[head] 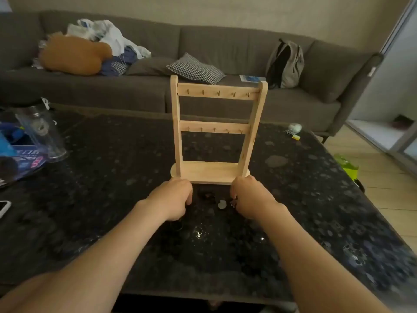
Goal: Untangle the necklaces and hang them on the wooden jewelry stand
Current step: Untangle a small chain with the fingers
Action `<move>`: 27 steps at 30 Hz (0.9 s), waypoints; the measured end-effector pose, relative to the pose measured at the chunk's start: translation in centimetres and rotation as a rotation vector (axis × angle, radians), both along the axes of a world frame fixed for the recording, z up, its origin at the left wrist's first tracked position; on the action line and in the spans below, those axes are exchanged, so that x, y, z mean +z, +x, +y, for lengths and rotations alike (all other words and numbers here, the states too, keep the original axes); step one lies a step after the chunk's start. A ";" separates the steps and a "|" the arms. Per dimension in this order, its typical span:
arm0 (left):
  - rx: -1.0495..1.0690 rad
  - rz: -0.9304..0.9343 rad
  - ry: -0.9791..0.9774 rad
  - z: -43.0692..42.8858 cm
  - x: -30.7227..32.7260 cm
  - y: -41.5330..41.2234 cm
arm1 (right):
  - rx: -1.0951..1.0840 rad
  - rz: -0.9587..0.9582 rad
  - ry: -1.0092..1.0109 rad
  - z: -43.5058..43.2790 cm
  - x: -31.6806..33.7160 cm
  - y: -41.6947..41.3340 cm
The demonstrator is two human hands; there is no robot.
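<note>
The wooden jewelry stand (215,132) stands upright in the middle of the dark speckled table (101,199), with two rows of small hooks, all bare. Just in front of its base lies a small dark tangle of necklaces (209,197) with a pale round pendant (221,204). My left hand (173,197) and my right hand (250,197) sit on either side of the tangle, fingers curled down onto it. The fingertips are hidden, and the thin chains are hard to make out against the table.
A clear plastic cup (42,129), blue packaging (20,159) and a phone (4,207) lie at the table's left. Small items (293,129) sit at the far right corner. A grey sofa (203,53) with cushions and a backpack (285,64) runs behind.
</note>
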State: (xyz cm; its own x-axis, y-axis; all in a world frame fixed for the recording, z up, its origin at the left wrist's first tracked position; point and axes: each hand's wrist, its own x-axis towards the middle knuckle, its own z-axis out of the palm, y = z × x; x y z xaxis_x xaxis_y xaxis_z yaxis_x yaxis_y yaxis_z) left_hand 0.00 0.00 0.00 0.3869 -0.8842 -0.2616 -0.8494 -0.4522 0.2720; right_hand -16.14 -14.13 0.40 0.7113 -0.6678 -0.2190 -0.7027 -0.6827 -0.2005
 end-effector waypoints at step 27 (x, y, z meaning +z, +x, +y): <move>0.014 0.186 -0.425 -2.2 -1.1 -2.1 | -0.016 -0.380 0.195 -0.4 -0.3 -0.4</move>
